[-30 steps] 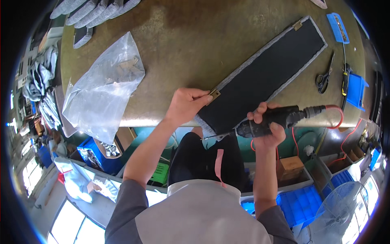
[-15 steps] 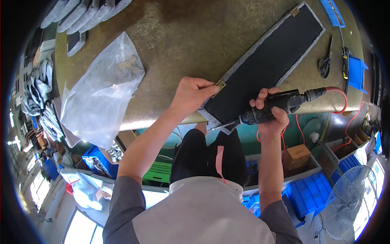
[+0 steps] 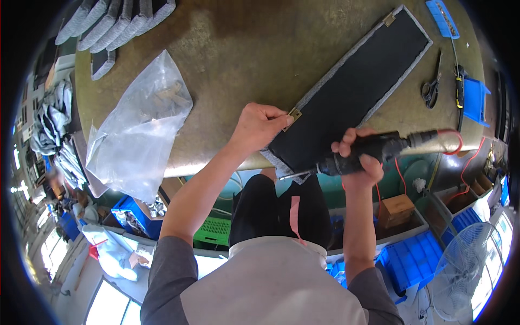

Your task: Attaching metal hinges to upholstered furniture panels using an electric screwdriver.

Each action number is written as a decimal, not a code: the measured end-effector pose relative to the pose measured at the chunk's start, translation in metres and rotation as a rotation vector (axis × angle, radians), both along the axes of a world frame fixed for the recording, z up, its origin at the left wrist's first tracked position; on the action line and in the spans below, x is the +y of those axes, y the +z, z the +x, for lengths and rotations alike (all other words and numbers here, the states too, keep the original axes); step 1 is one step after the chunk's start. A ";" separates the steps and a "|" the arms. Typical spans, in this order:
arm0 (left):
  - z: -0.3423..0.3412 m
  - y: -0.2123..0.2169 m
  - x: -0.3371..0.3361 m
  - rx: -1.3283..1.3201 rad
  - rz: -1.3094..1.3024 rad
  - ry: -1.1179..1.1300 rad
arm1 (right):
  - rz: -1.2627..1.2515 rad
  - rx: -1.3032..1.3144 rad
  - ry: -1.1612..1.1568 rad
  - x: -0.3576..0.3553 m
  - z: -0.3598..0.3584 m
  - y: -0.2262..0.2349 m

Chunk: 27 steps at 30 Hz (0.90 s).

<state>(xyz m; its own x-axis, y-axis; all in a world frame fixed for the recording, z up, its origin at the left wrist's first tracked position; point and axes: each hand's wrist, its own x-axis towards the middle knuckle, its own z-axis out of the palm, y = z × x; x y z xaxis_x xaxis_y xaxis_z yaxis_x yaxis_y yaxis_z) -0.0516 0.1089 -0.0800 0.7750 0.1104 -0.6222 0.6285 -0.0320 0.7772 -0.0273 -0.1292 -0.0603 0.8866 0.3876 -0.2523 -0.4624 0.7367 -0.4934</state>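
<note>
Head view shows the long black panel (image 3: 352,97) lying slanted on the brown table (image 3: 244,49), its near end over the table edge. At the panel's near corner my left hand (image 3: 260,127) pinches a small brass bracket (image 3: 294,115) flat on it. Just below this end, my right hand (image 3: 355,157) is clenched around the electric screwdriver (image 3: 374,151), bit not touching. I judge I am fixing the bracket; next the bit must meet it squarely. Left of the panel lies a clear plastic bag (image 3: 138,130); right, scissors (image 3: 430,89).
</note>
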 end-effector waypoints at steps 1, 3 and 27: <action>0.000 0.002 -0.001 -0.002 -0.010 -0.003 | -0.020 -0.039 -0.017 -0.005 -0.002 0.012; 0.003 0.003 -0.004 -0.023 -0.046 -0.003 | -0.053 -0.177 -0.047 -0.013 -0.002 0.041; 0.002 0.001 0.003 -0.063 -0.093 -0.030 | -0.480 -0.999 0.107 0.048 0.060 0.109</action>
